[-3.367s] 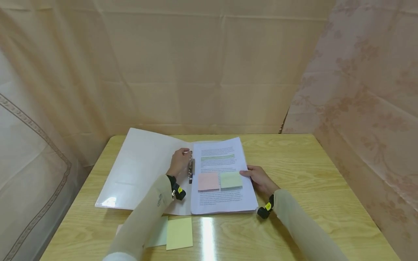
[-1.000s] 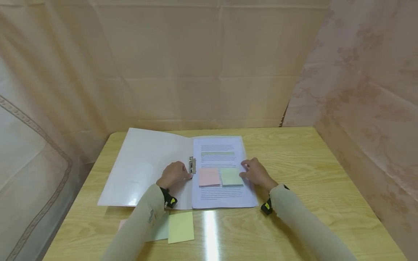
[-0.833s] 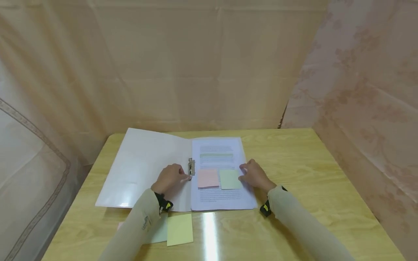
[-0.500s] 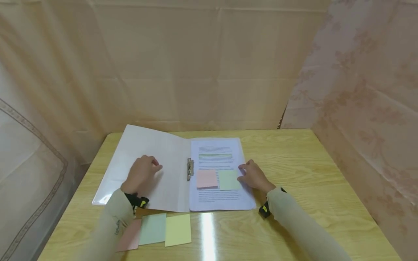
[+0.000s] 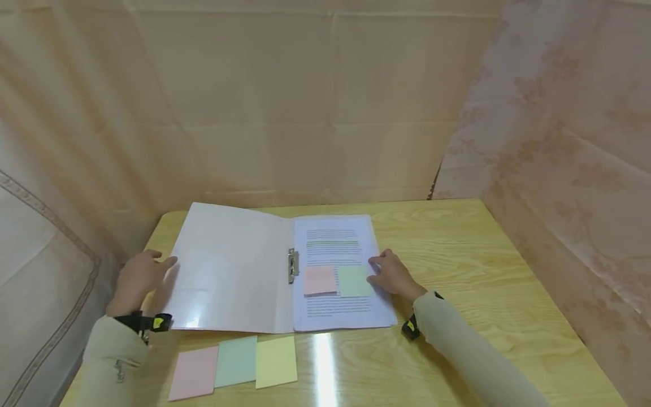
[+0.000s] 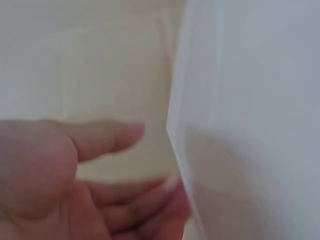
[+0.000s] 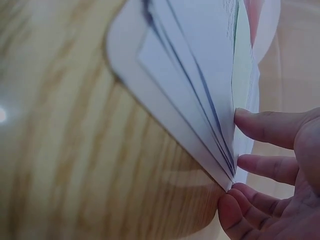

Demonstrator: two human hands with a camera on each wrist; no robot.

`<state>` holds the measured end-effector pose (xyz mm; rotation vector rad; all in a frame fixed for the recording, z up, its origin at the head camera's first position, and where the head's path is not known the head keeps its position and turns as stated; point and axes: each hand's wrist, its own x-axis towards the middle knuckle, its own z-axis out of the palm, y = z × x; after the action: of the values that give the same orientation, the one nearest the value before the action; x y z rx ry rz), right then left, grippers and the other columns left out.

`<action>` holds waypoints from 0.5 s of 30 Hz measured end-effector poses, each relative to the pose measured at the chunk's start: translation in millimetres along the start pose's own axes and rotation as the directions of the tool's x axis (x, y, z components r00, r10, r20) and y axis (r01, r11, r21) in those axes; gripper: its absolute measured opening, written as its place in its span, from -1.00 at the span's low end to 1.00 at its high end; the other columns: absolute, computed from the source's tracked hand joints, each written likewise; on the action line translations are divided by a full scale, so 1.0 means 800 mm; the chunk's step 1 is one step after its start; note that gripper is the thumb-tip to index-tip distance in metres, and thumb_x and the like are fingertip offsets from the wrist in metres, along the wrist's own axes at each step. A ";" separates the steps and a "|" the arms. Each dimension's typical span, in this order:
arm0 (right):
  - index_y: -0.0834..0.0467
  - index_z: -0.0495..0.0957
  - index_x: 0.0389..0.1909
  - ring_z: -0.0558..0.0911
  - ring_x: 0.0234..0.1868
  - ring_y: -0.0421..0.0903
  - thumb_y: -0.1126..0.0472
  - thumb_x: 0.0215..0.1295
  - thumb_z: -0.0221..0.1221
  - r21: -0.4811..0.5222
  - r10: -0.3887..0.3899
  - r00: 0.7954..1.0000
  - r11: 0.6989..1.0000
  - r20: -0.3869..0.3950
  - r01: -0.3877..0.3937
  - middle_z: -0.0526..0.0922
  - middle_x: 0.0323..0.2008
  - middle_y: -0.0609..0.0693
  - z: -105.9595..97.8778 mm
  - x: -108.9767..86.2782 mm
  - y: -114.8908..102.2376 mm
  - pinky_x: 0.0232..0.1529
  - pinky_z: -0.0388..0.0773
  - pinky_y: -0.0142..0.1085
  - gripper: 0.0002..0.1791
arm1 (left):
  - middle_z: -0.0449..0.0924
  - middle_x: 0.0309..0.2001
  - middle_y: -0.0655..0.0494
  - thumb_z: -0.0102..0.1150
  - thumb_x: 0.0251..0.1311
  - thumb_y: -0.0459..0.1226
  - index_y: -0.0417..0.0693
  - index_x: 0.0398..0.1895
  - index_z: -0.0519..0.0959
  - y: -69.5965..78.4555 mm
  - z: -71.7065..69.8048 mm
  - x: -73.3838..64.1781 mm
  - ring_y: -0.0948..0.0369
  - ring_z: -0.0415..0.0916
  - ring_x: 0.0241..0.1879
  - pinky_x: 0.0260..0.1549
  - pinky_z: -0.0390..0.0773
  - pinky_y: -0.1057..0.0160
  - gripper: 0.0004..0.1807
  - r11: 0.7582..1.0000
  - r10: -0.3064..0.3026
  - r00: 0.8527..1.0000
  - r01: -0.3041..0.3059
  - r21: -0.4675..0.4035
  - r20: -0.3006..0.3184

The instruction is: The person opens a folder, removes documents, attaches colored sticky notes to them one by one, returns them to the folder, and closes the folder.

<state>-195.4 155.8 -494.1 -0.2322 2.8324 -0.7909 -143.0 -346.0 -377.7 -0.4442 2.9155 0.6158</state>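
A white folder (image 5: 234, 265) lies spread flat on the wooden table, a metal binder clip (image 5: 293, 265) along its spine. On its right side is a stack of printed papers (image 5: 333, 314) with a green highlighted line. A pink sticky-note pad (image 5: 320, 280) and a green sticky-note pad (image 5: 354, 281) sit on the top sheet. My left hand (image 5: 139, 280) is at the cover's left edge, thumb apart from the fingers; in the left wrist view its fingertips reach that edge. My right hand (image 5: 396, 276) rests its fingertips on the stack's right edge; the right wrist view shows the page edges fanned apart.
In front of the folder lie a pink paper square (image 5: 194, 373), a blue-green paper square (image 5: 236, 362) and a yellow paper square (image 5: 276, 362), side by side. Bare wooden table (image 5: 458, 265) extends to the right. Beige curtain (image 5: 305, 113) hangs behind the table.
My left hand has left the metal clip and moved left across the cover to its outer edge. The clip stood raised earlier and now lies lower. My right hand stays at the papers' edge.
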 end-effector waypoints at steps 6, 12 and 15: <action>0.27 0.49 0.23 0.40 -0.10 0.01 0.15 0.15 0.35 0.002 0.007 1.000 1.000 0.006 -0.007 0.40 -0.02 0.16 -0.001 0.003 0.001 -0.08 0.38 -0.16 -0.39 | 0.59 -0.04 -0.27 -0.19 0.44 0.10 -0.50 0.23 0.36 -0.030 -0.020 -0.012 0.10 0.58 -0.16 -0.22 0.56 0.19 -0.25 0.963 0.116 0.990 -0.091 -0.254 0.086; 0.27 0.49 0.22 0.41 -0.10 0.02 0.13 0.15 0.35 -0.004 -0.011 1.000 1.000 0.006 0.011 0.42 0.00 0.17 -0.003 0.003 0.007 -0.09 0.40 -0.16 -0.39 | 0.59 -0.15 0.59 -0.12 0.44 0.03 -0.41 0.32 0.29 -0.032 -0.030 -0.032 0.56 0.55 -0.20 -0.23 0.56 0.50 -0.31 0.834 0.276 0.958 -0.196 -0.516 0.081; 0.27 0.52 0.19 0.43 -0.13 0.01 0.13 0.16 0.34 -0.003 -0.022 1.000 1.000 -0.002 0.022 0.43 -0.02 0.18 -0.004 0.003 0.011 -0.10 0.41 -0.16 -0.42 | 0.55 -0.10 0.67 -0.07 0.45 -0.07 -0.32 0.35 0.30 -0.022 -0.023 -0.036 0.55 0.53 -0.14 -0.19 0.54 0.53 -0.41 0.736 0.346 0.937 -0.244 -0.631 0.042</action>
<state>-199.6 164.6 -496.3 -0.2628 2.8384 -0.7913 -111.0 -361.7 -362.1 0.0359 2.5757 1.5981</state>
